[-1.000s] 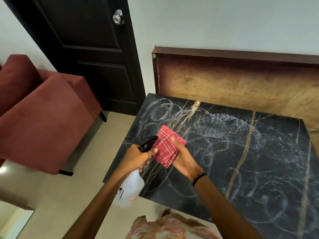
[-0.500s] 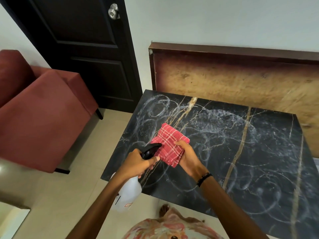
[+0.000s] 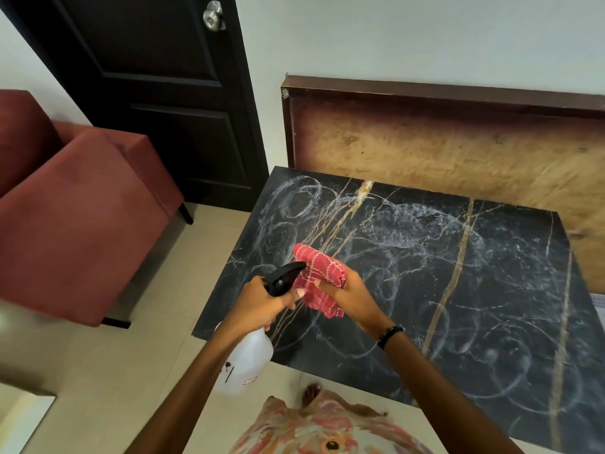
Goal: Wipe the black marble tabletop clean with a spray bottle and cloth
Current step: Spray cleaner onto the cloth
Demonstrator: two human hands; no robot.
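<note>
Streaked with white swirls, the black tabletop (image 3: pixel 442 290) lay below both hands. Above its near-left part, the left hand (image 3: pixel 258 306) gripped the spray bottle (image 3: pixel 245 362), nozzle against the red cloth (image 3: pixel 319 276) clutched in the right hand (image 3: pixel 352 298).

Red armchair (image 3: pixel 75 221), black door (image 3: pixel 157 93), wooden board (image 3: pixel 458 149).

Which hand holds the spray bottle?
The left hand grips the spray bottle; the right hand holds the red checked cloth instead.
</note>
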